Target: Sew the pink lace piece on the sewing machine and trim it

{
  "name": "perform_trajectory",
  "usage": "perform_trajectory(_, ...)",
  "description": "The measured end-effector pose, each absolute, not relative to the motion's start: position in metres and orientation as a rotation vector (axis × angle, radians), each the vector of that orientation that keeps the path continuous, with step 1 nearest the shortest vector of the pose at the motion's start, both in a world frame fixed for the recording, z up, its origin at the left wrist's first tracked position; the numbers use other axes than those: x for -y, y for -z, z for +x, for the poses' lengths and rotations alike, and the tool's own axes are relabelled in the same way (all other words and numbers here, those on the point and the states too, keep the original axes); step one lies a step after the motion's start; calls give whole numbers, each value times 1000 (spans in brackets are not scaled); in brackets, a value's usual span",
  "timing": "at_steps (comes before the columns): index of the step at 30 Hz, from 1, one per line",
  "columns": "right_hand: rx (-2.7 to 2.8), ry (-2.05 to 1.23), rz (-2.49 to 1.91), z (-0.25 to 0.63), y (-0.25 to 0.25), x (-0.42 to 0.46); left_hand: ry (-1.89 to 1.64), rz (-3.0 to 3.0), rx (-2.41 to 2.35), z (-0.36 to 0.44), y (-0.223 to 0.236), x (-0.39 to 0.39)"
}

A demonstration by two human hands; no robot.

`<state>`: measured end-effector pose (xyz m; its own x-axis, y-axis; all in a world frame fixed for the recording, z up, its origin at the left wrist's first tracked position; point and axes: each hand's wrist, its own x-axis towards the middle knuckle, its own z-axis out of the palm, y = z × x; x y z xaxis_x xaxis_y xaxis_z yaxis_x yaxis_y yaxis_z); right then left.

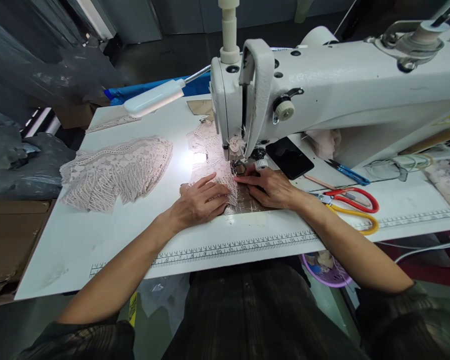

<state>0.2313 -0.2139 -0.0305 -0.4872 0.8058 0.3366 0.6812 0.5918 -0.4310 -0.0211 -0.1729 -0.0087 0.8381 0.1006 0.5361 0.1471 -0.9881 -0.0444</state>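
A piece of pale pink lace (206, 137) runs under the needle area of a white sewing machine (303, 95). Flat on its left side rests my left hand (202, 200), fingers stretched out and slightly spread. My right hand (266, 187) lies at the lace's right edge, its index finger reaching toward the presser foot (236, 169). The right hand's other fingers are bent, and I see nothing held in them. Below both hands is a brownish, shiny plate (247, 204) on the machine bed.
A stack of lace pieces (116, 172) lies left on the white table (135, 235). A lamp (155, 97) shines from above. Right of my hands are a black phone (290, 157), scissors with red and yellow handles (354, 202) and blue snips (347, 172). A purple basket (328, 280) stands below.
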Motion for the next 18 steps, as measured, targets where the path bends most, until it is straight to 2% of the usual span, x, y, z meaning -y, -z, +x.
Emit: perform_trajectory(18,2339,-288,-1144,229,31,215,824,-2880,48,-15,0,174)
